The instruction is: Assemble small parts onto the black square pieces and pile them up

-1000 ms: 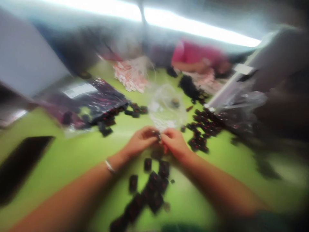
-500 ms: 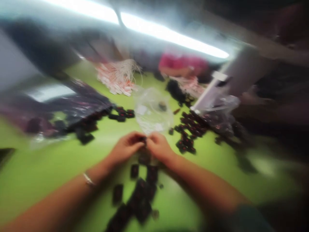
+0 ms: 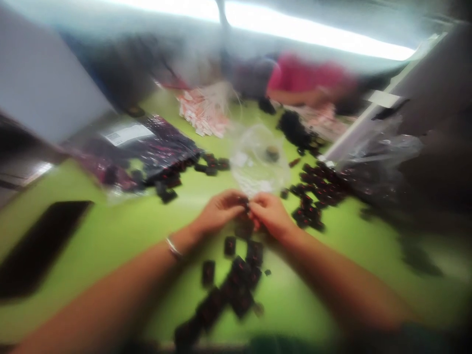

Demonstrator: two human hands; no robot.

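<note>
My left hand (image 3: 222, 210) and my right hand (image 3: 271, 212) meet over the green table (image 3: 143, 241), fingertips pinched together. Between them is a small dark part (image 3: 244, 201), blurred, gripped by the left fingers and touched by the right ones. Whether the right fingers hold that same part or another tiny piece is unclear. Just beyond the hands lies a clear plastic bag (image 3: 258, 157) with small white pieces in it. Below the hands, several black square parts (image 3: 239, 270) with reddish marks form a loose trail toward the near edge.
More black parts (image 3: 320, 184) are heaped at the right, others beside a dark plastic package (image 3: 147, 147) at the left. White-and-pink pieces with strings (image 3: 202, 113) lie behind. A person in a pink top (image 3: 306, 78) sits across. A dark flat object (image 3: 44, 246) is at far left.
The whole view has shifted, so the scene appears farther right and slightly higher, and the dark flat object shows more fully. Both hands stay together at the small part.
</note>
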